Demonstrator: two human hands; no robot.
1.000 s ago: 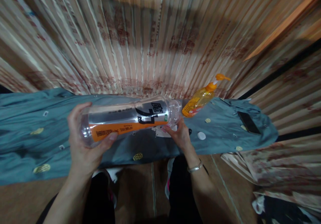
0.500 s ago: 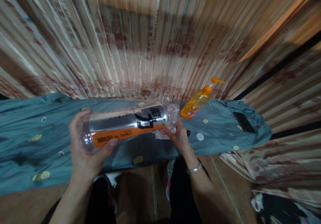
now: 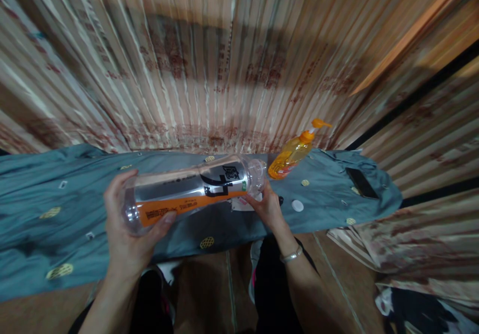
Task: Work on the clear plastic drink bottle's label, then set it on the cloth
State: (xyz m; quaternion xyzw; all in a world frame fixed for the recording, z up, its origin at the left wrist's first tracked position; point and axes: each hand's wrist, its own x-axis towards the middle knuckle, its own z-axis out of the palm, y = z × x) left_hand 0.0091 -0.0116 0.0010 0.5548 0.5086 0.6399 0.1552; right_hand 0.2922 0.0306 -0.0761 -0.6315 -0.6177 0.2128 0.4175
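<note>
A large clear plastic bottle (image 3: 187, 189) with a silver and orange label lies sideways in the air between my hands, its neck to the right. My left hand (image 3: 130, 224) is wrapped round its base, thumb on the orange part of the label. At the neck, my right hand (image 3: 266, 204) grips from below and behind; some of its fingers are hidden by the bottle. No cap shows on the mouth. Just right of the neck stands a pump bottle (image 3: 290, 157) of orange-yellow liquid. A small white cap (image 3: 298, 206) lies on the cloth near my right hand.
A teal cloth (image 3: 86, 209) with yellow patterns covers the narrow table. A black phone (image 3: 361, 183) lies at its right end. Partly behind the bottle is a white paper or packet (image 3: 245, 204). A pleated curtain (image 3: 209, 75) hangs behind the table.
Both hands keep their hold on the plastic bottle, which is almost unmoved. The whole view has shifted slightly, with the table a little lower in it.
</note>
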